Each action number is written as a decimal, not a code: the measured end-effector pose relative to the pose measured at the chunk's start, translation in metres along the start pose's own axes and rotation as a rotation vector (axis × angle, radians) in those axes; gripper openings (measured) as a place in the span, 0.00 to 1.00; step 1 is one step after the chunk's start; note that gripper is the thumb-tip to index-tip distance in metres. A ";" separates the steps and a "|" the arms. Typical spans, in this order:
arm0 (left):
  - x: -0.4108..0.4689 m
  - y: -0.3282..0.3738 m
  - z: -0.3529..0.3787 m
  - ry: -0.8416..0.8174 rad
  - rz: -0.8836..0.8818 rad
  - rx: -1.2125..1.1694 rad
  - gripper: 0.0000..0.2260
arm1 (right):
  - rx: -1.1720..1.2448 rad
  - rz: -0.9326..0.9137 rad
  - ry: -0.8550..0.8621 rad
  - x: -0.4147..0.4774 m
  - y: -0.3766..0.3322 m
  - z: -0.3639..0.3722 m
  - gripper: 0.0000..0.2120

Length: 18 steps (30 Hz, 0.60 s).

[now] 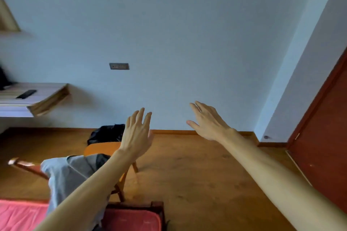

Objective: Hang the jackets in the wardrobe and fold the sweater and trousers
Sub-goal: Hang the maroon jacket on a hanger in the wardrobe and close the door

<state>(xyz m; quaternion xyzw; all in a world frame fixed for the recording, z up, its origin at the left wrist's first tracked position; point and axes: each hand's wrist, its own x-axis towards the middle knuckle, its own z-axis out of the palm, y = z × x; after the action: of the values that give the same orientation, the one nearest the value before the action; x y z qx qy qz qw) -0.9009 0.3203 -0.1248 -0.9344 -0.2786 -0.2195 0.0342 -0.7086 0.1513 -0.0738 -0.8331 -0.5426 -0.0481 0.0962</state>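
Left hand, right hand, both spread flat and empty, grey garment draped over wooden chair

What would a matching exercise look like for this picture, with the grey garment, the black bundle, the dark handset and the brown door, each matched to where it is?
Things:
1. grey garment
2. black bundle
3. dark handset
4. brown door

Places:
A. on the wooden shelf
B. at the right edge of the view
C. draped over the chair
D. on the floor by the wall

Pairs: 1-C, 2-D, 3-A, 4-B
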 end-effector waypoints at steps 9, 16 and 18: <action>-0.078 -0.114 -0.018 -0.002 -0.303 0.061 0.26 | 0.081 -0.324 -0.069 0.076 -0.120 0.058 0.30; -0.136 -0.169 -0.024 -0.008 -0.536 0.117 0.25 | 0.117 -0.545 -0.138 0.121 -0.200 0.101 0.29; -0.152 -0.183 -0.023 -0.024 -0.607 0.154 0.24 | 0.130 -0.606 -0.160 0.134 -0.223 0.113 0.31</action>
<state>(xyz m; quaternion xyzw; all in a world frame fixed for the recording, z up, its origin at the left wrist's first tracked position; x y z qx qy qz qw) -1.1214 0.3929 -0.1798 -0.8056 -0.5610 -0.1870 0.0347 -0.8604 0.3828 -0.1357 -0.6267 -0.7739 0.0258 0.0874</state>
